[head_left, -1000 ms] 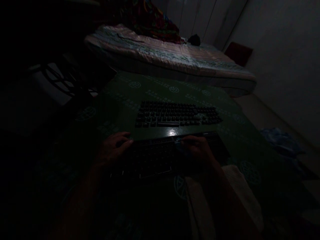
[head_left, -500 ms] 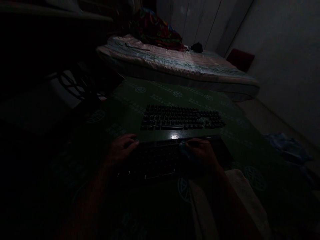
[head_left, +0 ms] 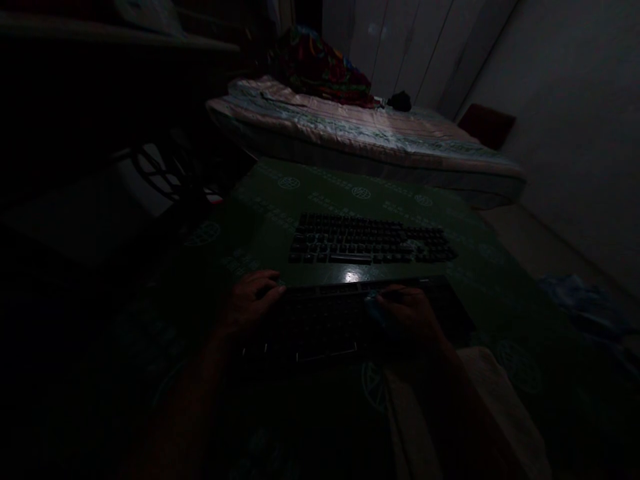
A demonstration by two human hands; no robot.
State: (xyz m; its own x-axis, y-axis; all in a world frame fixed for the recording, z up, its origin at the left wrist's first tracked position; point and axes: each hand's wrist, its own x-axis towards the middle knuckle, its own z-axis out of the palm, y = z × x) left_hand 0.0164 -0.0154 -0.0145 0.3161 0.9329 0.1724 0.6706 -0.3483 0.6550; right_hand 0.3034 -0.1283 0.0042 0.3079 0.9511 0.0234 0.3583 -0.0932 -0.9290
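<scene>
A dark keyboard base (head_left: 320,320), its keycaps apparently off, lies on the green table in dim light. My left hand (head_left: 250,301) grips its far left corner, thumb and fingers closed at the edge. Over the right part of the base, my right hand (head_left: 407,310) is closed on a bluish cloth (head_left: 377,312), which touches the far rows. Shadow hides its fingertips in part. Beyond the base, black keycaps (head_left: 350,240) are laid out in keyboard order, with a long space bar (head_left: 350,258) in the front row.
The green table (head_left: 320,183) carries white printed emblems. A pale cloth (head_left: 493,380) lies by my right forearm. Past the table stands a bed (head_left: 340,123) with a patterned red blanket (head_left: 320,70). Clothes (head_left: 583,300) lie low at the right, and a dark chair-like frame (head_left: 165,173) stands left.
The whole view has shifted slightly, so everything sits a little further right and lower. My left hand keeps its hold, and my right hand stays with the cloth at the far rows.
</scene>
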